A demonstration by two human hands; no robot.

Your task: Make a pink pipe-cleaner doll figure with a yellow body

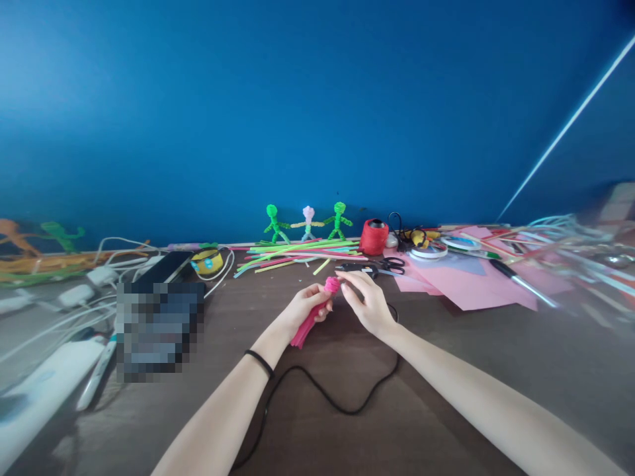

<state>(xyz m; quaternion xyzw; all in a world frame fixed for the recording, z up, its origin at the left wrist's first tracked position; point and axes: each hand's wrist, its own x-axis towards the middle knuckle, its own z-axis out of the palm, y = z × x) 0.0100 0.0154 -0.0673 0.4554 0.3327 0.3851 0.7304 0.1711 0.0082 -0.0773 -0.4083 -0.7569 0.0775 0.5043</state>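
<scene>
My left hand is closed around a bundle of bright pink pipe cleaners. Their loose ends hang below the fist, and a coiled pink ball tops the bundle above the thumb. Close to the right side of that ball is my right hand, fingers stretched out and slightly apart. Whether its fingertips touch the ball I cannot tell. Behind the hands lies a pile of coloured pipe cleaners. Three small pipe-cleaner figures, a green one, a pale pink one and another green one, stand against the blue wall.
Black-handled scissors, a red spool and pink paper sheets lie back right. A black cable loops across the table in front of me. White cables, a yellow tape roll and a blurred dark device are left.
</scene>
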